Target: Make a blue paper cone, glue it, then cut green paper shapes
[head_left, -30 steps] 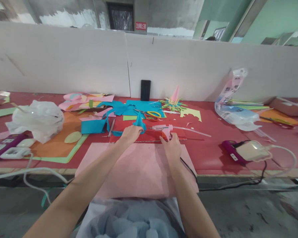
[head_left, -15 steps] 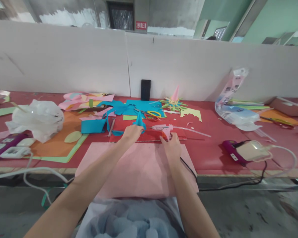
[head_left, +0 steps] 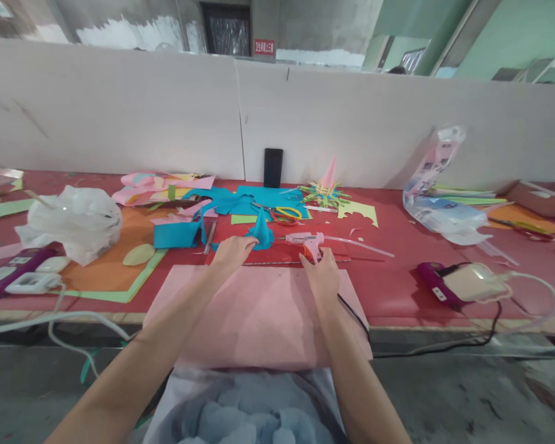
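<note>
A blue paper cone (head_left: 261, 229) with a wavy, flared base stands upright on the red board (head_left: 282, 256). At the lower left of that base is my left hand (head_left: 235, 251), its fingers pinched together at the paper's edge. My right hand (head_left: 321, 270) is around the handle of a pink glue gun (head_left: 308, 239), thumb on the left side and fingers on the right. The gun's nozzle points left at the cone, and a clear glue stick (head_left: 361, 245) sticks out of its back. Beneath my forearms lies a pink sheet (head_left: 259, 314).
Yellow-handled scissors (head_left: 287, 214) lie behind the cone, near a pink cone on a woven base (head_left: 327, 179). A black phone (head_left: 273, 168) leans on the white partition (head_left: 166, 111). Blue scraps (head_left: 176, 234) and a plastic bag (head_left: 74, 222) are left; a purple power strip (head_left: 437, 287) is right.
My left hand has slid down and left from the blue cone's side to its base edge, so more of the cone shows. My right hand and the glue gun have barely moved.
</note>
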The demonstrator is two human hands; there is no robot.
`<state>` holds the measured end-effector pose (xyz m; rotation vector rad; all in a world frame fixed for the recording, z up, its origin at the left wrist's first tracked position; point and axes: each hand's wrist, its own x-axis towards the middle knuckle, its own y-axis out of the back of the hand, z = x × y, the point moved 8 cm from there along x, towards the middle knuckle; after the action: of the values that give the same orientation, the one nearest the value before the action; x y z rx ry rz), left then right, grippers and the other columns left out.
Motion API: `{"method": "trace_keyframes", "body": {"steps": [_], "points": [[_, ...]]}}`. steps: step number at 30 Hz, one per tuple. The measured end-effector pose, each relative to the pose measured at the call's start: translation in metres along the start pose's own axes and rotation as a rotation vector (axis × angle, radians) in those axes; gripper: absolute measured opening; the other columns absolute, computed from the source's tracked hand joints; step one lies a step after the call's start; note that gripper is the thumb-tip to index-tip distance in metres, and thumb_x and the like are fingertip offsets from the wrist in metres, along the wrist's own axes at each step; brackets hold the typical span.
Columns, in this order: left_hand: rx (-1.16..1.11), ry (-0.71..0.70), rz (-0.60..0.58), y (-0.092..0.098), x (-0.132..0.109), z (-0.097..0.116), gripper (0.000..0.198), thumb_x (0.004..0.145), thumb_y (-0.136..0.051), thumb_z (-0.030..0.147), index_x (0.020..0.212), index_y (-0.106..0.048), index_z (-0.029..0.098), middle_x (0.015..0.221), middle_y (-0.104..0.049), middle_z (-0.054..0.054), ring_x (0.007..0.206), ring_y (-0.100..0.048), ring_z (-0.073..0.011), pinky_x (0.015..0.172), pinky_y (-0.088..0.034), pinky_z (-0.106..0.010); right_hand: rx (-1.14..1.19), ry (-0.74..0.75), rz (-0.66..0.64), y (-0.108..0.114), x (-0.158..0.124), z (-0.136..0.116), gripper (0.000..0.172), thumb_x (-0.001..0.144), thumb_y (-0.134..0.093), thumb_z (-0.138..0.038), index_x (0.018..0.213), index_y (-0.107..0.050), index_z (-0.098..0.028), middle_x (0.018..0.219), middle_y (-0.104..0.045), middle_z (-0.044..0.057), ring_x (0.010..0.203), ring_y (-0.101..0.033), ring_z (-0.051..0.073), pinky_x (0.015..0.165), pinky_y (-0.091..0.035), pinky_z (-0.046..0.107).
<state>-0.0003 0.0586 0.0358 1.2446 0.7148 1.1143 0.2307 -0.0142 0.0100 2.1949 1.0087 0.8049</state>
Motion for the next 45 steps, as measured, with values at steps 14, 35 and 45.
{"method": "trace_keyframes", "body": {"steps": [14, 35, 45], "points": [[0.097, -0.031, -0.002, -0.007, 0.006, 0.013, 0.031, 0.087, -0.037, 0.034, 0.105, -0.062, 0.031, 0.098, -0.067, -0.004, 0.086, -0.062, -0.0228, 0.071, -0.044, -0.031, 0.003, -0.010, -0.008, 0.001, 0.000, 0.000, 0.047, 0.071, -0.053, -0.050, 0.106, -0.047, -0.019, 0.109, -0.057, 0.009, 0.092, -0.055, 0.022, 0.066, -0.036, 0.027], [0.084, -0.023, 0.007, -0.006, 0.005, 0.015, 0.031, 0.086, -0.037, 0.031, 0.104, -0.062, 0.029, 0.097, -0.067, -0.005, 0.084, -0.062, -0.0228, 0.068, -0.044, -0.030, -0.005, -0.031, -0.022, 0.000, 0.000, 0.001, 0.047, 0.070, -0.053, -0.051, 0.106, -0.047, -0.020, 0.107, -0.057, 0.008, 0.090, -0.055, 0.022, 0.064, -0.035, 0.027], [0.063, -0.029, 0.011, -0.008, 0.003, 0.013, 0.032, 0.086, -0.037, 0.030, 0.104, -0.063, 0.029, 0.097, -0.068, -0.005, 0.085, -0.062, -0.0235, 0.069, -0.045, -0.031, -0.016, -0.019, -0.017, 0.001, -0.001, -0.001, 0.048, 0.070, -0.053, -0.050, 0.106, -0.047, -0.019, 0.107, -0.057, 0.009, 0.089, -0.055, 0.022, 0.065, -0.035, 0.027]]}}
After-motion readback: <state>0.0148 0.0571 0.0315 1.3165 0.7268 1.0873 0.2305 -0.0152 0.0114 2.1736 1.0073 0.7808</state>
